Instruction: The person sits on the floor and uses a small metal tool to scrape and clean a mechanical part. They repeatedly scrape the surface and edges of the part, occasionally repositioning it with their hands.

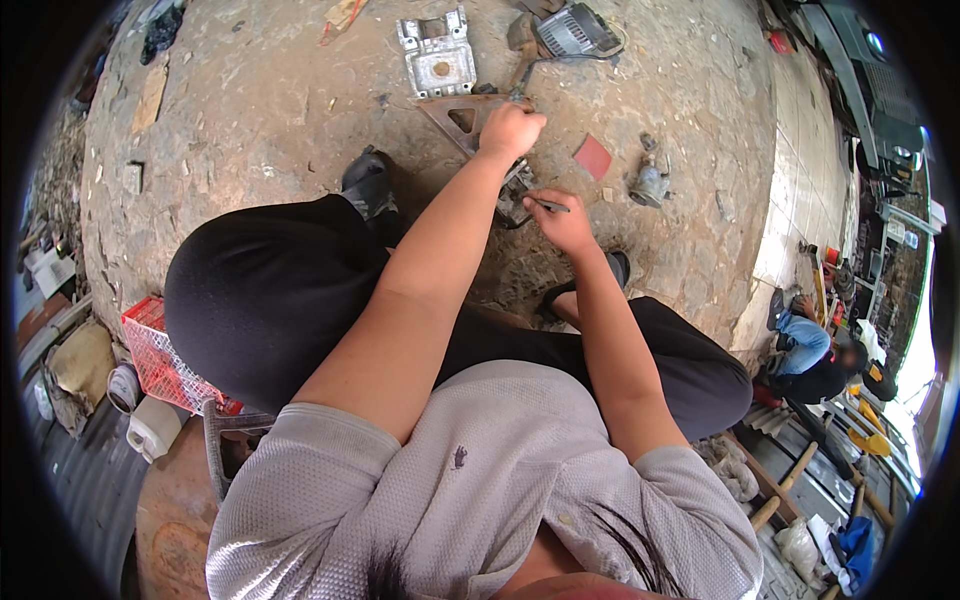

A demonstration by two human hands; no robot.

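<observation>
My left hand (512, 130) is closed at the far end of a rusty triangular metal bracket (440, 108). Its fingertips are hidden, so what they grip does not show. Closer to me, my right hand (563, 221) pinches a slim dark pen-like tool (549, 205). The tool lies against the right side of a small greasy metal part (512, 186), which sits on the ground between my feet, below the left hand. Just right of the hands lies a flat reddish square piece (592, 157).
Ahead are a silver cast-metal housing (440, 68) and a grey ribbed machine part (575, 35). A small metal fitting (650, 184) lies to the right. Beside my left leg stands a red-and-white crate (160, 350) and a white jug (154, 428). Another person (806, 350) sits far right.
</observation>
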